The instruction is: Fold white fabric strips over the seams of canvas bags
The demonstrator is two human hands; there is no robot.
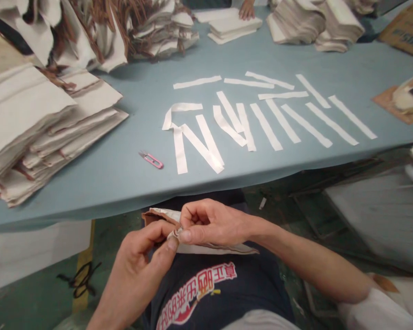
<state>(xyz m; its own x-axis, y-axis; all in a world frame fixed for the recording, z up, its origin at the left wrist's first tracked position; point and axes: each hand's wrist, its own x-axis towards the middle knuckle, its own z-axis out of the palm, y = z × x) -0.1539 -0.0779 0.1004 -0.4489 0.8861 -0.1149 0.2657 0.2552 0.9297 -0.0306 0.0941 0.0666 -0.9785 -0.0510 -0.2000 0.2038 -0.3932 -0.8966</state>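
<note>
Over my lap, below the table edge, lies a folded off-white fabric piece [216, 249] with brown material along its upper left side. My left hand [141, 254] pinches a small gathered bit of it between thumb and forefinger. Meeting it there, my right hand [213, 223] is closed with thumb and fingertips on the same spot. The fingers cover most of that gathered bit, so its detail is hidden. The apron [227, 293] under the fabric is dark with pink printed characters. Pink-handled thread snips [152, 160] rest on the table beyond my hands.
Several white strips [266, 126] lie scattered on the blue-covered table [134, 183]. Fabric stacks stand at the left [24, 114] and far right [313, 23]. Across the table, another person's hand [247, 9] rests on a white pile [232, 27]. A cardboard box [406, 32] sits at the back right.
</note>
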